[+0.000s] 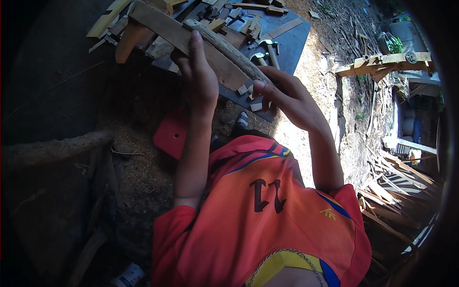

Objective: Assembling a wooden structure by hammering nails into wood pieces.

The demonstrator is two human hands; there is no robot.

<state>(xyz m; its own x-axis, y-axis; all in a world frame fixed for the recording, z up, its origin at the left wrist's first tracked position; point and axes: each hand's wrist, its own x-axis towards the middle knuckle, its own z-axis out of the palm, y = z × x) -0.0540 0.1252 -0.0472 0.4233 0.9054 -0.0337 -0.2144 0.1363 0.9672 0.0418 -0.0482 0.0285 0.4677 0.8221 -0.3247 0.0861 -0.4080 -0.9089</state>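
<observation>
A long wooden board (222,69) slants across the view above the table, from the upper left down toward the right. Along its far edge runs a rough, greyish strip of wood (224,44); whether the two are one piece, I cannot tell. My left hand (201,79) is closed around the board near its middle, thumb up over the edge. At the lower right end my right hand (294,100) grips the wood, its fingers curled over the end and thumb against the side. Beneath lies a dark table (291,36) with scattered wood offcuts.
Two hammers (272,47) lie on the table among wood blocks. A red stool (171,134) stands below my left forearm. Sawdust and wood scraps (356,95) cover the ground at right, where a curved timber piece (382,64) stands. A thick branch (62,150) juts in at left.
</observation>
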